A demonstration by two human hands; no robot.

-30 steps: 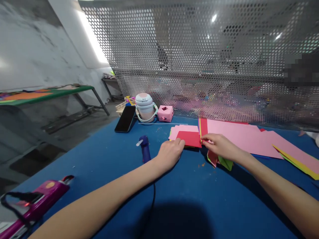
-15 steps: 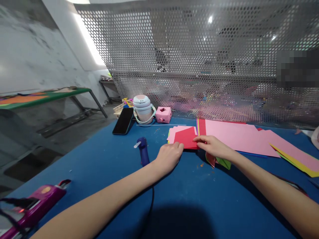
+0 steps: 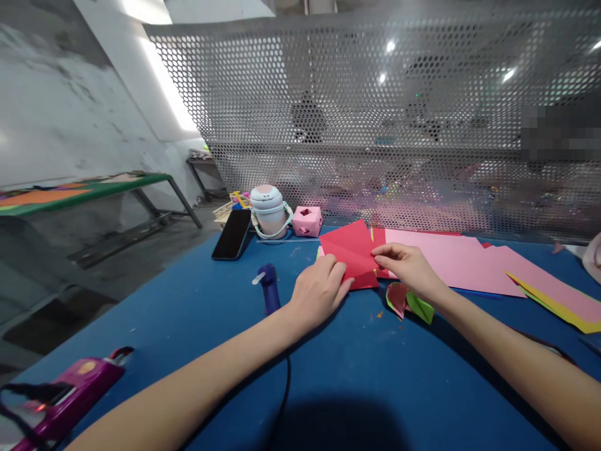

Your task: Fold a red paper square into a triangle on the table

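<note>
Red paper [image 3: 355, 249] lies on the blue table [image 3: 188, 294]: right hand [image 3: 409, 268] pinches its right edge; left hand [image 3: 318, 289] covers its near-left part, grip indeterminate — uneven pull could crease it.

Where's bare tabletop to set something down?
Bare apart from specks: blue tabletop between the forearms, right of the black cord; also between phone, blue tool and purple power strip. Crowded: around left hand and right hand, with red paper, folded paper piece, pink sheets.

Left hand [image 3: 318, 289] hides part of red paper [image 3: 352, 247]; power strip [image 3: 89, 381] cut off.
</note>
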